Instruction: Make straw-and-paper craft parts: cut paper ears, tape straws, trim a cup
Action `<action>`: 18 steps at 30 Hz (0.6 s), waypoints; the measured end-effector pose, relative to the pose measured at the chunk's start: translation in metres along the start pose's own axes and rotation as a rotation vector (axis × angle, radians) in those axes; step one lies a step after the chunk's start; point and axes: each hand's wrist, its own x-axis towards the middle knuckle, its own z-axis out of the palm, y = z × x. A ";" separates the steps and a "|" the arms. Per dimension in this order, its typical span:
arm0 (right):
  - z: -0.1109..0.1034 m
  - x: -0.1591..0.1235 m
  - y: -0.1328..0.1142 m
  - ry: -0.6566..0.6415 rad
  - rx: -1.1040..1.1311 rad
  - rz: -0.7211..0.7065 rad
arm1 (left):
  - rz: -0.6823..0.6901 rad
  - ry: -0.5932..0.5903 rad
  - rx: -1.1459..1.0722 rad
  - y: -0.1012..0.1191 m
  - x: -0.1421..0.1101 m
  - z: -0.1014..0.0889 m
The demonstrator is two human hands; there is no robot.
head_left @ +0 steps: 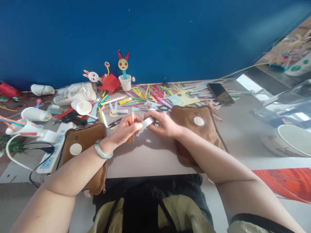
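Note:
My left hand point(125, 128) is closed round a few straws point(131, 121), orange and pink, held upright just above the grey table point(145, 155). Its thumb and fingertips also pinch one end of a small white strip point(147, 122). My right hand point(163, 124) pinches the other end of that strip, fingers curled. The two hands meet over the table's middle, between two brown pouches. A pale green bangle point(103, 151) circles my left wrist.
Brown pouches lie under each forearm, left point(84, 142) and right point(194, 127). Behind the hands lie several coloured straws point(155, 92), scissors point(161, 108), paper cups point(82, 106), a cup with a paper rabbit point(125, 81), a black glue gun point(74, 118), a phone point(220, 93) and a power strip point(52, 152). A white bowl point(289, 139) sits right.

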 end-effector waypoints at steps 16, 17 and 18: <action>-0.016 0.003 -0.009 -0.384 0.765 0.382 | 0.054 -0.035 0.163 -0.005 0.000 -0.008; -0.017 0.003 -0.009 -0.392 0.788 0.378 | 0.056 -0.040 0.157 -0.006 0.000 -0.009; -0.018 0.002 -0.009 -0.397 0.809 0.372 | 0.055 -0.046 0.149 -0.006 0.000 -0.010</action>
